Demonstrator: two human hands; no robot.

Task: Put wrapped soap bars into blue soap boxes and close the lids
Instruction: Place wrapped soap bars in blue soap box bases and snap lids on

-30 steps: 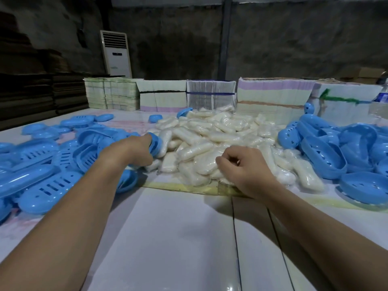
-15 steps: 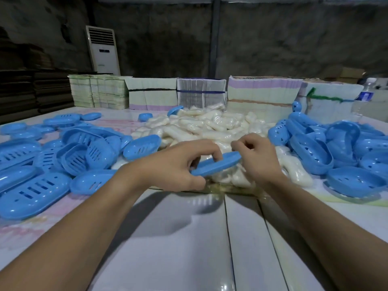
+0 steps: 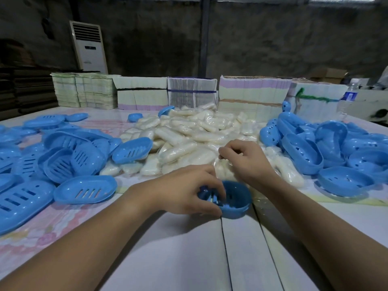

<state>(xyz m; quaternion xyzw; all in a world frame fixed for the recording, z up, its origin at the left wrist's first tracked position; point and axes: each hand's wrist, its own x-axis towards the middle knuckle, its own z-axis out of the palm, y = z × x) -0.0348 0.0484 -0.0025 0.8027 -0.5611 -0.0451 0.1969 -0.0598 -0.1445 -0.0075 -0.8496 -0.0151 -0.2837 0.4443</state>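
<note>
Both hands work the loading step: left hand [image 3: 184, 192] grips an open blue soap box [image 3: 235, 201] on the desk [image 3: 168, 259], right hand [image 3: 245, 160] pinches a wrapped soap bar [image 3: 223, 170], which likely next goes into it.

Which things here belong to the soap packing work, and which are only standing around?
Job:
- blue soap box, held by left hand
- pile of wrapped soap bars, right hand reaching in
- blue lids and boxes

Only around:
- stacks of flat cartons
- air conditioner
- water bottle

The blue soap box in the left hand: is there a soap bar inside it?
No: the blue soap box gripped by the left hand shows only its slotted floor.
</note>
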